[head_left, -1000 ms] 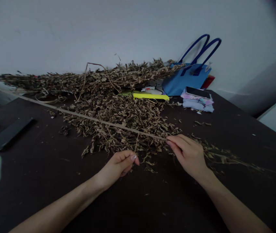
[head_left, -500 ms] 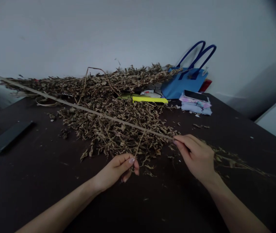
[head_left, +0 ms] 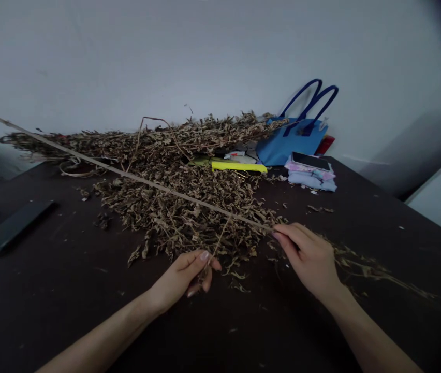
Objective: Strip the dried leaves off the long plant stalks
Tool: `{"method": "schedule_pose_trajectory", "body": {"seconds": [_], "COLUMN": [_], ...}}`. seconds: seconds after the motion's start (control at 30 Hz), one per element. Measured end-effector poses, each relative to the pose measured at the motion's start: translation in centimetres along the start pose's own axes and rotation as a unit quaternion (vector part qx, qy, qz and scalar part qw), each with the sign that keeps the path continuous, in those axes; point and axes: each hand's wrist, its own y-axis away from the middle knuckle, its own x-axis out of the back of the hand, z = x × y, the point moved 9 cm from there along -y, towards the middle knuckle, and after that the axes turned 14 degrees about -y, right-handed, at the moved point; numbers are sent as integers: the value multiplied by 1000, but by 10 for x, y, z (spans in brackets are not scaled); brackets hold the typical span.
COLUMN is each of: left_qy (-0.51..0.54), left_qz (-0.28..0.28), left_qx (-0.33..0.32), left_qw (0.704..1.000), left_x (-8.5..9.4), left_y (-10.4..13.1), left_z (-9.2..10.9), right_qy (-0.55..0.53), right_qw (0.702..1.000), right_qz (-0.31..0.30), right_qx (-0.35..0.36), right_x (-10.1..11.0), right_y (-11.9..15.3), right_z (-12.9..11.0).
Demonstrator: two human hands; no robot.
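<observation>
My right hand [head_left: 309, 259] is closed on the near end of a long dried stalk [head_left: 158, 186], which slants up to the left edge of the view. A thin side twig [head_left: 221, 235] hangs from that stalk. Its lower end, with some shrivelled leaf, is pinched between the thumb and fingers of my left hand [head_left: 184, 272]. Below and behind the stalk lies a heap of dried leaves [head_left: 189, 212] on the dark table [head_left: 212, 336]. A further sprig of dried plant [head_left: 376, 269] lies to the right, partly behind my right hand.
A long bundle of dried plants [head_left: 201, 132] lies along the wall. Right of it stand a blue bag [head_left: 286, 142] and a folded cloth [head_left: 309, 180] with a phone [head_left: 310, 161] on top. A yellow object [head_left: 239, 166] lies behind the heap; a dark flat object [head_left: 13, 225] is at left.
My left hand has shifted slightly down and left with the twig end, and more shrivelled leaf shows at its fingers. The view has tilted slightly. My right hand keeps its grip on the stalk.
</observation>
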Motion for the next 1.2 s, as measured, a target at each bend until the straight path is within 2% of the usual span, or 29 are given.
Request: {"method": "schedule_pose_trajectory", "body": {"seconds": [0.17,0.37,0.43,0.5,0.6,0.77,0.93,1.07,1.2], "left_qy": [12,-27,-55,-74,-53,78,213,209,183], "left_qz": [-13,-84,-92,-73,-12,53,72,98,145], "left_qx": [-6,-11,-15,-10,7,18,-28,-61,-70], "left_qw": [1000,996,994,995,998,995,974,971,970], "left_x": [-1,-14,-14,-10,3,14,22,30,37], "left_y": [0,4,4,2,-2,-3,-1,0,1], "left_z": [2,3,2,-1,-4,-6,3,10,12], "right_qy": [34,28,23,16,13,24,-5,-22,-54], "right_qw": [999,996,995,994,992,991,992,992,989], "right_qz": [-40,-79,-94,-108,-119,-100,-82,-79,-13], "right_qx": [2,8,10,18,47,88,95,99,137], "right_x": [-14,-31,-36,-40,-44,-39,-36,-34,-16], "right_y": [1,4,6,6,5,4,5,3,5], "right_z": [6,12,12,10,3,-8,-11,-14,-35]}}
